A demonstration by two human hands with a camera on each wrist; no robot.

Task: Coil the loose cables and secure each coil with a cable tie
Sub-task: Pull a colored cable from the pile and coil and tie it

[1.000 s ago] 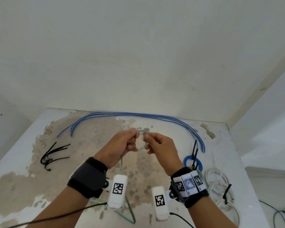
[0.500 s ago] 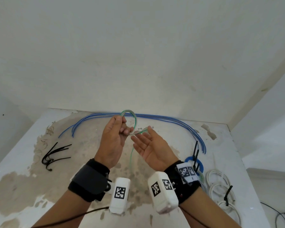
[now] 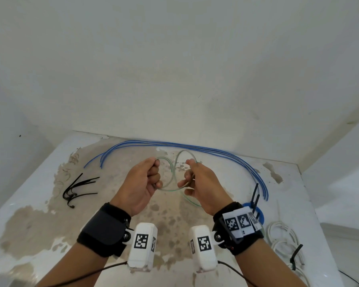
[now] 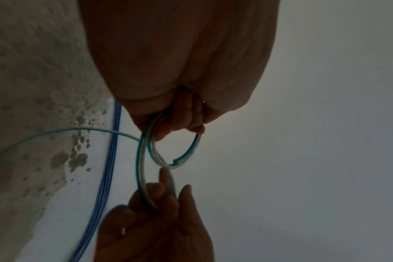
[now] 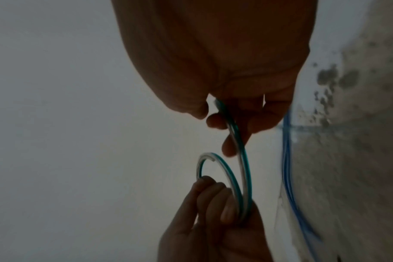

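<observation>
The table (image 3: 39, 204) is the landmark. Nearest, above its middle, the left hand (image 3: 142, 184) has its fingers curled round a small loop of the green and white cable (image 3: 170, 172), so the loop cannot spring open. Just beside it, the right hand (image 3: 201, 183) pinches the next bit of the same cable, likely to bend it into one more loop. Black cable ties (image 3: 79, 189) wait on the table's left side, probably for binding this coil. Tied white coils (image 3: 282, 239) rest at its right edge. Loose blue cables (image 3: 174, 145) lie along its far edge.
</observation>
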